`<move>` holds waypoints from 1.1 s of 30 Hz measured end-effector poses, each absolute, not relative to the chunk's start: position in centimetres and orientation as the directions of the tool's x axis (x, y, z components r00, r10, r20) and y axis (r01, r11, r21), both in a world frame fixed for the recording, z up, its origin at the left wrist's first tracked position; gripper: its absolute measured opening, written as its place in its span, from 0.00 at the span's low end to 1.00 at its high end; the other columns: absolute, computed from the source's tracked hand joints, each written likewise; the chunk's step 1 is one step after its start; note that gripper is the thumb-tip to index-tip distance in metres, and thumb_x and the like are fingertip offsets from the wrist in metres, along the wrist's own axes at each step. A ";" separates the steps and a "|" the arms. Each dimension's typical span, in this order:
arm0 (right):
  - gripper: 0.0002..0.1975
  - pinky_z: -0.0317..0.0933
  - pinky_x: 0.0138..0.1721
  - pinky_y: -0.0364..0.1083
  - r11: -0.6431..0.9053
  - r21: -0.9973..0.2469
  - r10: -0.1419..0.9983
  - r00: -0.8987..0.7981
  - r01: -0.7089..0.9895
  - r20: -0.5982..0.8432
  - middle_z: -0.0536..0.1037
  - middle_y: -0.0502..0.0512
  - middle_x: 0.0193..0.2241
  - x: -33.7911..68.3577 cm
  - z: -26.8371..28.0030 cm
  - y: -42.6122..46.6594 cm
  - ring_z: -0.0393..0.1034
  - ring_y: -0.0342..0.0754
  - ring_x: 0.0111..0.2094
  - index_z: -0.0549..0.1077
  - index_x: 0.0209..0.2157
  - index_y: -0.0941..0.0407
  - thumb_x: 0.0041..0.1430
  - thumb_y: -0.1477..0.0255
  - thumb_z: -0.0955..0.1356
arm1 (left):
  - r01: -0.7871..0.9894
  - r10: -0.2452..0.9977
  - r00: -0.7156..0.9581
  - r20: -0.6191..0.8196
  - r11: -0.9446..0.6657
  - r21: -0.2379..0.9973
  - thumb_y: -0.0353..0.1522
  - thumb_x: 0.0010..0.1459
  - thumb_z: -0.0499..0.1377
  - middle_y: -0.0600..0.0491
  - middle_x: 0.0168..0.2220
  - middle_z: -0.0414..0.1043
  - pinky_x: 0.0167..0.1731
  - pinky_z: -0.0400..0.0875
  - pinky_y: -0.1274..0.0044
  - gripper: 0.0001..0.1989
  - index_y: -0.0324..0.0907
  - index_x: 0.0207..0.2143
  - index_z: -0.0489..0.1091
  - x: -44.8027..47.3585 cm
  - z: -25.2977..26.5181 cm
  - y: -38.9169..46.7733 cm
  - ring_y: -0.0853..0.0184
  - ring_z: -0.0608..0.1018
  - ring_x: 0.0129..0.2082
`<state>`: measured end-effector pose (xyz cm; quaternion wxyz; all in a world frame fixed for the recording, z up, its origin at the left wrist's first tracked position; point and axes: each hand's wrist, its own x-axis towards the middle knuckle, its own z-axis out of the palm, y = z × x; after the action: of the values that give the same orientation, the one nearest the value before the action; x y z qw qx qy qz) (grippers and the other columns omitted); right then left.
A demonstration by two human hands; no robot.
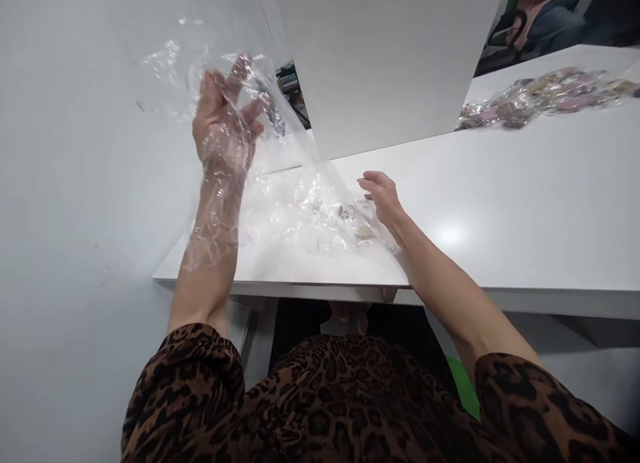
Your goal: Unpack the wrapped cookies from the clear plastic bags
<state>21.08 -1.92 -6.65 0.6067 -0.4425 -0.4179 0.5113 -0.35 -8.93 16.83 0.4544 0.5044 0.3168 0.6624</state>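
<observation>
Clear plastic film (300, 213), crinkled: spread above the near left end of the white table (520, 203) and extended up over the left forearm. Left hand (225, 126): raised, seen through the film, fingers parted and loosely bent. Right hand (383, 196): held low at the film's right edge, fingers slightly curved, not closed; contact cannot be told. White panel (390, 63): stood beyond. Plastic-wrapped items (545, 99): heaped at far right.

White tbl (540, 209) shows light glare (451, 233) on top, w/ lg white panel (385, 63) behind & green patch (464, 389) below.
</observation>
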 end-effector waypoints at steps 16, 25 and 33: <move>0.34 0.73 0.39 0.49 -0.042 -0.880 0.869 -0.453 -0.474 0.202 0.83 0.54 0.36 20.5 -4.2 -5.5 0.77 0.48 0.34 0.80 0.48 0.52 0.38 0.56 0.83 | -0.156 0.991 0.079 0.108 -0.095 0.983 0.40 0.73 0.53 0.51 0.58 0.77 0.36 0.81 0.76 0.14 0.47 0.54 0.71 2.3 8.6 -8.8 0.62 0.86 0.44; 0.15 0.69 0.29 0.42 0.165 -0.764 0.955 -0.092 -0.624 0.281 0.77 0.47 0.28 21.9 -4.2 -3.4 0.71 0.40 0.29 0.80 0.34 0.50 0.45 0.64 0.82 | -0.035 0.978 -0.183 -0.098 0.093 0.995 0.28 0.60 0.67 0.53 0.33 0.79 0.32 0.75 0.78 0.26 0.41 0.58 0.64 -4.8 6.5 -8.0 0.70 0.81 0.28; 0.19 0.66 0.29 0.44 0.119 -0.832 0.941 -0.206 -0.541 0.269 0.77 0.47 0.27 20.7 -4.1 -4.6 0.70 0.42 0.28 0.80 0.35 0.51 0.41 0.64 0.83 | 0.450 0.994 0.007 0.105 -0.098 0.888 0.45 0.47 0.76 0.37 0.67 0.63 0.45 0.77 0.65 0.60 0.56 0.75 0.46 -6.6 3.5 -9.7 0.59 0.80 0.45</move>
<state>20.74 -4.60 -4.13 0.5911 -0.2180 -0.4584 0.6268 -6.61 -9.75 3.50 0.3398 0.6231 0.5794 0.4006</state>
